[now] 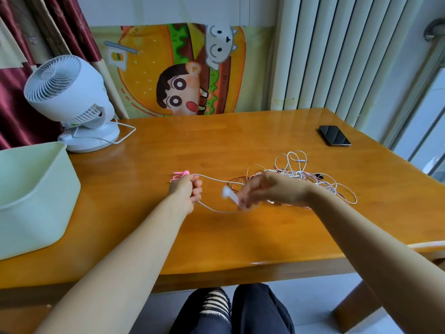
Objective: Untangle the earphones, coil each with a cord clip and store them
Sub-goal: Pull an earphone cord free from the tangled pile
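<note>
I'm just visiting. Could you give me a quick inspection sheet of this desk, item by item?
Surface: wooden table, glossy.
Job's things: earphone tangle at right; pink cord clip just beyond left hand; green bin at left.
Clutter: fan, phone.
Hands: left hand grips white cord; right hand pinches white earbud, blurred.
Cables: fan cable loops on the table.
Surroundings: cartoon poster, radiator, curtain.

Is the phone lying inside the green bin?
No, the phone lies on the table, far right, away from the green bin.
</note>
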Tool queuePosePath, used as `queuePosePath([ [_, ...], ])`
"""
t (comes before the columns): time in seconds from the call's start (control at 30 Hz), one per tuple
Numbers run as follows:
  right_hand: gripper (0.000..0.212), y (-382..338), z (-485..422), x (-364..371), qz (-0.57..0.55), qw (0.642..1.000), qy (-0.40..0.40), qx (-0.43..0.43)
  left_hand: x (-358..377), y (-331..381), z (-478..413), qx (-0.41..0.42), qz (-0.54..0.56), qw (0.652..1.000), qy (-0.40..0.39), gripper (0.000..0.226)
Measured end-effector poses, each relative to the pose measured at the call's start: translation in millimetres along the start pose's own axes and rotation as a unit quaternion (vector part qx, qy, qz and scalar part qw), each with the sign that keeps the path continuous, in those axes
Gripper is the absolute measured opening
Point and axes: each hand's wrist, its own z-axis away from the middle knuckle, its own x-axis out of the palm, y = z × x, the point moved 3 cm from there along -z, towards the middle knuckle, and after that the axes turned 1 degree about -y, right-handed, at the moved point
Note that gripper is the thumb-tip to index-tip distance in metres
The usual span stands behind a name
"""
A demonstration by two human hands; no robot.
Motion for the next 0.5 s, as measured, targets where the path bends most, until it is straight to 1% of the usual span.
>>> queuePosePath([
  [0.03,0.019,6,1,2,0.052,0.998,-0.024,0.017,1,3,1,0.014,-0.014,1.0,-0.007,0.019],
  [0.07,0.023,10,1,0,0.084,0.996,0.002,0.012,1,7,2,0.03,-0.035,0.999,-0.017,0.019],
  [0.1,0.026,12,0,-5,0.1,0.992,0.074,-0.003,1,11,3,0.047,-0.059,0.997,-0.028,0.018],
  [0.13,0.028,15,-1,-13,0.11,0.979,0.173,-0.022,0,14,5,0.068,-0.079,0.994,-0.041,0.019],
  [0.17,0.027,15,0,-18,0.118,0.956,0.265,-0.034,0,18,7,0.09,-0.094,0.99,-0.052,0.02],
  [0.2,0.026,17,-2,-21,0.129,0.937,0.322,-0.031,-1,21,10,0.112,-0.103,0.987,-0.058,0.021],
  [0.23,0.025,20,-5,-22,0.154,0.931,0.331,-0.01,-2,24,12,0.135,-0.113,0.983,-0.054,0.022],
  [0.3,0.026,35,-14,-21,0.255,0.923,0.275,0.082,-6,31,16,0.2,-0.152,0.968,-0.022,0.022],
  [0.33,0.027,42,-14,-20,0.314,0.903,0.265,0.129,-9,33,18,0.234,-0.179,0.956,0.007,0.022],
  [0.37,0.028,46,-13,-22,0.358,0.876,0.281,0.163,-13,34,17,0.257,-0.2,0.944,0.045,0.023],
  [0.43,0.031,44,-7,-28,0.415,0.826,0.328,0.193,-18,32,16,0.268,-0.196,0.936,0.113,0.025],
  [0.47,0.031,43,-6,-29,0.437,0.811,0.336,0.196,-19,30,15,0.268,-0.194,0.933,0.141,0.025],
  [0.5,0.03,42,-6,-30,0.447,0.807,0.333,0.196,-19,29,14,0.262,-0.206,0.927,0.17,0.025],
])
